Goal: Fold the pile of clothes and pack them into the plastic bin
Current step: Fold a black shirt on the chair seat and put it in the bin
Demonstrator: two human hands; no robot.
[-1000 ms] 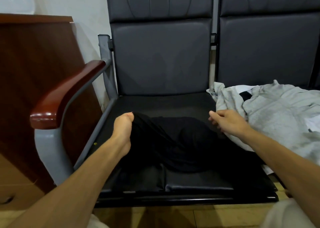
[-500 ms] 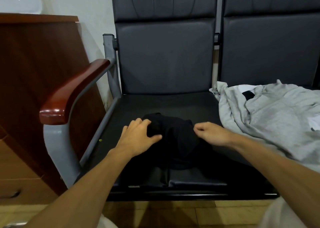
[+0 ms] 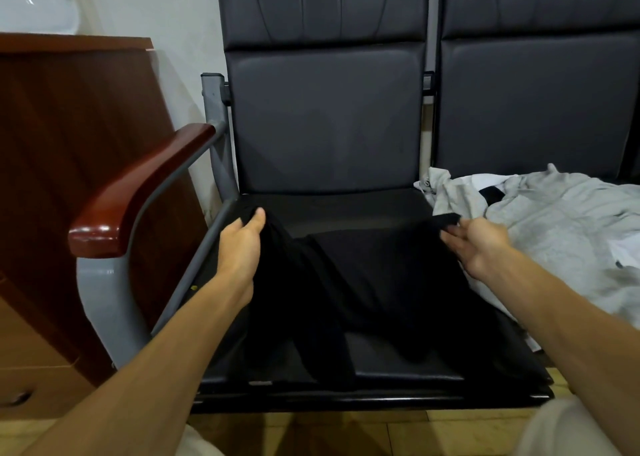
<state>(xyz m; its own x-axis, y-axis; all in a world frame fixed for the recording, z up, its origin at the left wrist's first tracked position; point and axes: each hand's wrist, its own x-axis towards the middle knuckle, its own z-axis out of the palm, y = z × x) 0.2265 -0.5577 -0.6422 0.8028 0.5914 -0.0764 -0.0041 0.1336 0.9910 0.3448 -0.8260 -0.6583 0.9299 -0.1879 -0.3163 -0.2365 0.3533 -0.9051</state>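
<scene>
- Compared with half a second ago, the two hands are now well apart. They were close together over the bunched black garment (image 3: 363, 282) at the middle of the seat (image 3: 346, 210), and the cloth is now spread wide between them.
- The left hand (image 3: 242, 244) is near the seat's back left corner, thumb and fingers pinching a fold of the black garment.
- The right hand (image 3: 479, 244) is at the seat's right edge, fingers curled round another end of the same garment, which sticks out just past the fingertips.
- The garment covers most of the seat from left edge to right edge, and two parts hang toward the front edge. It is black cloth on a black cushion, so its exact outline is hard to make out, and it may reach over the front edge.
- A pile of grey clothes (image 3: 554, 220) lies on the next seat to the right, touching the right hand's side, with a white piece (image 3: 474, 182) in it.
- A wooden armrest (image 3: 138, 196) runs along the seat's left side, with a brown cabinet (image 3: 69, 144) beyond it.
</scene>
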